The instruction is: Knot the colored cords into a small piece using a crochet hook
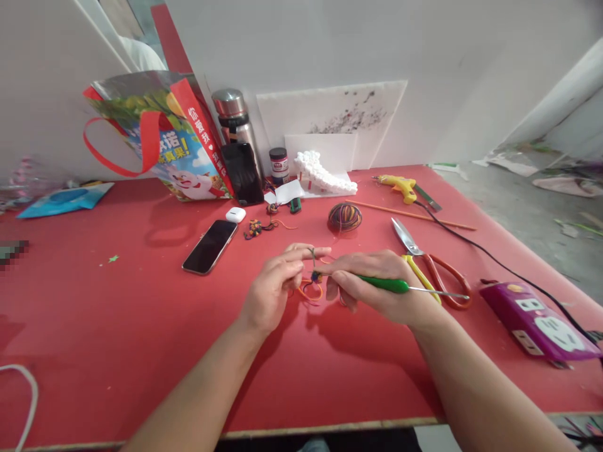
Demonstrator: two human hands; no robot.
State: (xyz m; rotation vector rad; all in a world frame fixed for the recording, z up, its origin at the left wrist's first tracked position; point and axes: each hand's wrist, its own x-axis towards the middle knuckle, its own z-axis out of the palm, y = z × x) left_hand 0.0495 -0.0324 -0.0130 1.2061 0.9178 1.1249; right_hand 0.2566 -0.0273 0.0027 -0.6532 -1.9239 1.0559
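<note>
My right hand (377, 282) is closed around the green handle of a crochet hook (386, 284), whose metal shaft sticks out to the right past my wrist. The hook's tip meets a small dark multicoloured piece of crochet (317, 276) between my hands. My left hand (277, 282) pinches that piece with thumb and fingers, while its index finger stretches out with yarn looped over it. Orange and pink yarn (311, 292) curls below the piece. Behind my hands sits a ball of variegated yarn (345, 217), with a strand running toward me.
Scissors (419, 257), a purple power strip (537, 320) and a yellow glue gun (400, 187) with its cord lie right. A phone (210, 247), white earbud case (235, 215) and small crocheted bits (254, 229) lie left-centre. Behind stand a gift bag (188, 157), steel flask (235, 122) and jar (279, 166).
</note>
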